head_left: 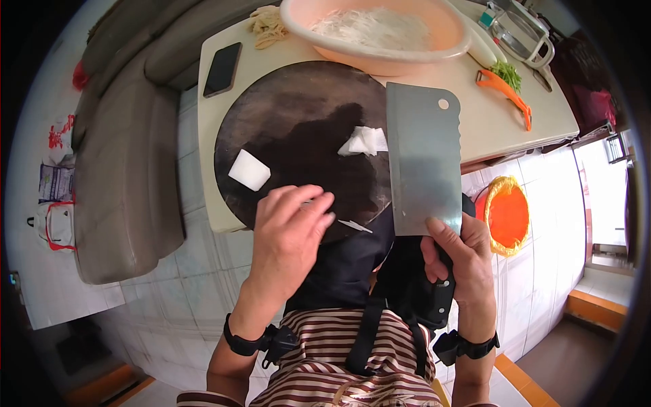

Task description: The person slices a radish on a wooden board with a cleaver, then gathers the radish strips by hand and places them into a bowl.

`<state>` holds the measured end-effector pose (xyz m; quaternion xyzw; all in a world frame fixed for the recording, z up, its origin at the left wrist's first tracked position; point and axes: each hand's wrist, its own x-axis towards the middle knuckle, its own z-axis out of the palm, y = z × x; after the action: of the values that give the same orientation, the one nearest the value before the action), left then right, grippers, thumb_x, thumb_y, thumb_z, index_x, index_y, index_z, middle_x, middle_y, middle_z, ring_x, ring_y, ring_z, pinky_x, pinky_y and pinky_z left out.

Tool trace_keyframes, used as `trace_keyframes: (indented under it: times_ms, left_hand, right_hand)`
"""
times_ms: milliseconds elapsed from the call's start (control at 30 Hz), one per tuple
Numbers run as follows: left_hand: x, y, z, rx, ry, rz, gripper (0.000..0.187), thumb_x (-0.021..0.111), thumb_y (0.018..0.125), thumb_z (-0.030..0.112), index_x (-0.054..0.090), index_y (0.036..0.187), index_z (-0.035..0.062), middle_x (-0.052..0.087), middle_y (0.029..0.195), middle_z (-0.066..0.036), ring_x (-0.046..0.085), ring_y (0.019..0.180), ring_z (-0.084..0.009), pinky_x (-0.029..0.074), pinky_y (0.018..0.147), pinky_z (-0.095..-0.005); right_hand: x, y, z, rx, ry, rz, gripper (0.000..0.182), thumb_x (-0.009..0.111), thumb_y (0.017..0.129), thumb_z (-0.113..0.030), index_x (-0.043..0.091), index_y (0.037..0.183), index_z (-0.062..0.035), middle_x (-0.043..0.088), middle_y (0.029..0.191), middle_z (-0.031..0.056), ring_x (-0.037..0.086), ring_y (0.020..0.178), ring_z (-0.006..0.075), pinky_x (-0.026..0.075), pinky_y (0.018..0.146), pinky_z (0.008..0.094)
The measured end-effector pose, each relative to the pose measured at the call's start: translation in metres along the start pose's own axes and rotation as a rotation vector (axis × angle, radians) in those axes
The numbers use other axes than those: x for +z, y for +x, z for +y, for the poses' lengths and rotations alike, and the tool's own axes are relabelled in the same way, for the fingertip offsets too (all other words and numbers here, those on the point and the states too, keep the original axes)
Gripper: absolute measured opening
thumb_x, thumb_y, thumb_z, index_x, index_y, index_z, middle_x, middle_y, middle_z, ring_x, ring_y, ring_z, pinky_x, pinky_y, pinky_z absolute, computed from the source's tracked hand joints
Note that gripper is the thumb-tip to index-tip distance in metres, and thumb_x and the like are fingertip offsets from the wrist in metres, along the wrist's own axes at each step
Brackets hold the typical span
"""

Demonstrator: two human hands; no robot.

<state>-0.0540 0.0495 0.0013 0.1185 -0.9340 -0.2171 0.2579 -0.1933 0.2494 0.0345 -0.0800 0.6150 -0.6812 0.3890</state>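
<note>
My right hand (461, 261) is wrapped round the black riveted handle of a cleaver (425, 163), with the thumb against the base of the blade. The broad steel blade stands up at the right edge of a round dark cutting board (305, 88). My left hand (288, 220) hovers at the board's near edge, its fingers loosely bent and slightly apart. A thin white slice (356, 226) lies just right of its fingertips. On the board, a white block (249, 170) sits at the left, and several white pieces (364, 141) lie in a small pile beside the blade.
Behind the board stands a large pink basin (376, 57) of white shreds. A phone (222, 70) and pale strips (268, 27) lie at the table's left. An orange peeler (505, 93), greens (506, 74) and a glass pitcher (519, 34) are at right. A yellow-lined bin (508, 216) stands on the floor.
</note>
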Motion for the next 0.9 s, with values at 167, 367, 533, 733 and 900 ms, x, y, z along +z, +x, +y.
trace_keyframes:
  times_ms: [167, 367, 533, 733, 900]
  left_hand:
    - [0.006, 0.001, 0.018, 0.075, 0.06, -0.157, 0.035, 0.08, 0.071, 0.008, 0.071, 0.105, 0.0064, 0.062, 0.11, -0.005, 0.056, 0.104, -0.0268, 0.041, 0.09, -0.0405]
    - [0.017, -0.003, 0.018, 0.119, 0.059, -0.164, 0.026, 0.079, 0.071, 0.005, 0.068, 0.094, 0.0057, 0.059, 0.099, -0.003, 0.057, 0.097, -0.0238, 0.04, 0.087, -0.0398]
    - [0.024, -0.013, 0.015, 0.164, 0.104, -0.096, 0.015, 0.07, 0.08, 0.004, 0.06, 0.089, 0.0087, 0.056, 0.096, -0.002, 0.056, 0.094, -0.0215, 0.039, 0.084, -0.0387]
    - [0.01, -0.009, 0.004, 0.066, 0.157, 0.0, 0.012, 0.069, 0.082, 0.004, 0.061, 0.09, 0.0065, 0.057, 0.099, -0.004, 0.057, 0.096, -0.0241, 0.04, 0.084, -0.0395]
    - [-0.001, -0.003, -0.01, -0.011, 0.247, 0.052, 0.011, 0.073, 0.08, 0.004, 0.068, 0.09, 0.0037, 0.061, 0.107, -0.005, 0.057, 0.099, -0.0255, 0.041, 0.086, -0.0396]
  right_hand:
    - [-0.005, -0.005, 0.007, 0.015, -0.001, 0.007, 0.021, 0.059, 0.099, -0.016, 0.061, 0.088, 0.0015, 0.056, 0.06, 0.0049, 0.042, 0.039, 0.0067, 0.039, 0.038, 0.0234]
    - [-0.009, -0.012, 0.018, 0.016, -0.022, -0.02, 0.022, 0.058, 0.099, -0.016, 0.06, 0.086, 0.0018, 0.056, 0.061, 0.0048, 0.042, 0.039, 0.0067, 0.039, 0.039, 0.0235]
    - [-0.011, -0.017, 0.019, 0.07, 0.011, -0.05, 0.026, 0.056, 0.101, -0.017, 0.06, 0.084, 0.0026, 0.06, 0.065, 0.0043, 0.047, 0.046, 0.0056, 0.041, 0.044, 0.0213]
    - [-0.013, -0.021, 0.022, 0.06, 0.012, -0.05, 0.027, 0.057, 0.1, -0.017, 0.06, 0.084, 0.0035, 0.06, 0.066, 0.005, 0.047, 0.045, 0.006, 0.04, 0.043, 0.0217]
    - [-0.011, -0.023, 0.024, 0.052, 0.009, -0.026, 0.022, 0.057, 0.099, -0.017, 0.059, 0.089, 0.0025, 0.055, 0.062, 0.0047, 0.042, 0.041, 0.0067, 0.039, 0.041, 0.0231]
